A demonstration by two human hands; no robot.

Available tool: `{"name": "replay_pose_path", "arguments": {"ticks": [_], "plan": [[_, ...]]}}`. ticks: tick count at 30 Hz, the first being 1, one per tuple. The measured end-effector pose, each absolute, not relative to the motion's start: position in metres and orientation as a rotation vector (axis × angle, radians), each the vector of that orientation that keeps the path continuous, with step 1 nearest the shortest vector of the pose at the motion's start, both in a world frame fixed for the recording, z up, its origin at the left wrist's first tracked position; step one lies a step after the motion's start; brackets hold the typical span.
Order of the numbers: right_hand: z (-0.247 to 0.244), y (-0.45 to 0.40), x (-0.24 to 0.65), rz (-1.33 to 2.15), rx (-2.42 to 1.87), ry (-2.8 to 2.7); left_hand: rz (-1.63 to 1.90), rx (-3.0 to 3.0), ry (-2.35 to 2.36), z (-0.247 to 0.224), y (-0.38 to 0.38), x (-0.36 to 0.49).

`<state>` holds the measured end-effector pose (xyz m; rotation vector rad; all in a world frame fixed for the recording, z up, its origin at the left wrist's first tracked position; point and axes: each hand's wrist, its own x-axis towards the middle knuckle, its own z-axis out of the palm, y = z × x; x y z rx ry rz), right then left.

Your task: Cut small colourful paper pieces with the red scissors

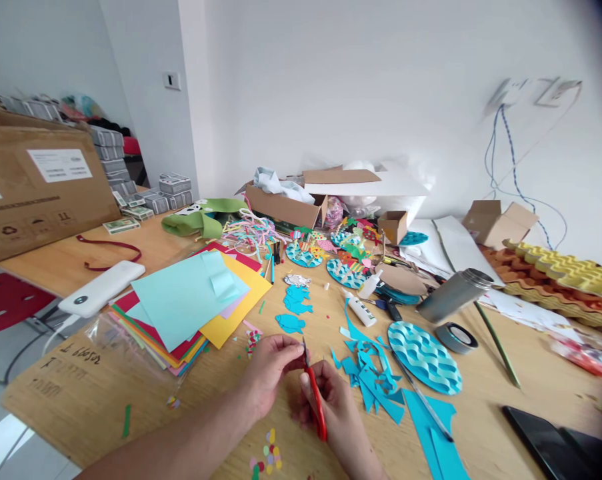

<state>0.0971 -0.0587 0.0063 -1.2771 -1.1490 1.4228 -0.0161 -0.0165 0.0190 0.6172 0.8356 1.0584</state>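
My right hand (333, 403) grips a pair of scissors (317, 403) by its red handles, blades pointing away from me. Close to the blade tips, my left hand (273, 370) has thumb and fingers pinched together; whatever they hold is too small or hidden to make out. Beyond my hands lie blue paper fish (289, 323) and a white patterned fish (297, 281). Blue paper scraps (373, 380) are heaped to the right of my right hand. Small coloured paper dots (269, 457) lie on the table in front of me, between my forearms.
Stacked coloured paper (181, 300) and a white power bank (102, 289) lie left. Rightward are a glue bottle (361, 311), a wavy blue oval (425, 357), a pen (433, 413), a tape roll (457, 337), a steel flask (455, 293) and a black phone (545, 437). Boxes (285, 205) line the wall.
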Motion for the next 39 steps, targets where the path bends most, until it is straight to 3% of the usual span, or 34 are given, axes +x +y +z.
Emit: {"name": "replay_pose_path", "arguments": {"ticks": [39], "plan": [[0.0093,-0.0587,0.0985,1.458,-1.298,-1.163,1.002,0.645,0.748,0.0178,-0.0086,-0.0234]]}}
